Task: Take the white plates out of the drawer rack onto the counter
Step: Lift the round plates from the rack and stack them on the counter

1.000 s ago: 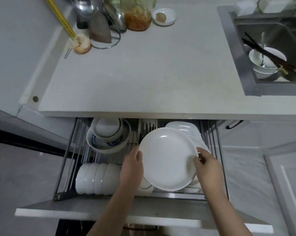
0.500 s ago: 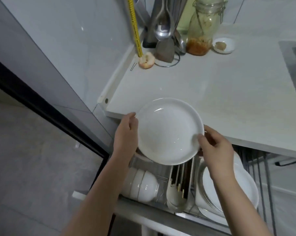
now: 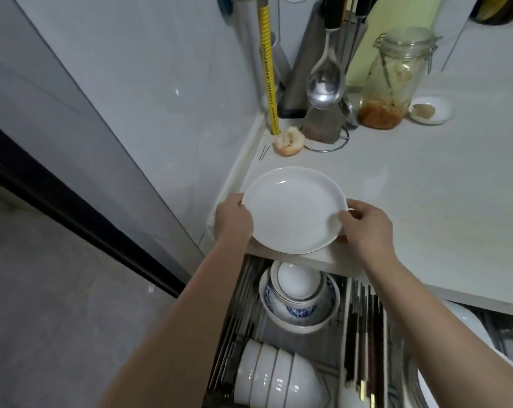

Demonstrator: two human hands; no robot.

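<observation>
Head view: a white plate (image 3: 293, 209) sits level over the near left corner of the bench (image 3: 426, 187), whether touching it cannot be told; the left hand (image 3: 233, 220) grips its left rim, the right hand (image 3: 367, 223) pinches its right rim; below, the drawer rack (image 3: 243, 313) holds stacked bowls (image 3: 299, 301), a row of white bowls (image 3: 275, 378) and more plates (image 3: 470, 322) at right.

This is a home kitchen. A pale counter (image 3: 411, 207) meets a tiled wall corner, with a ladle (image 3: 326, 83), a clip-top glass jar (image 3: 392, 83) of preserved food and a half-eaten apple (image 3: 289, 141). Below, a pull-out wire drawer rack (image 3: 243, 319) holds stacked bowls (image 3: 275, 378) and chopsticks (image 3: 367, 334).
</observation>
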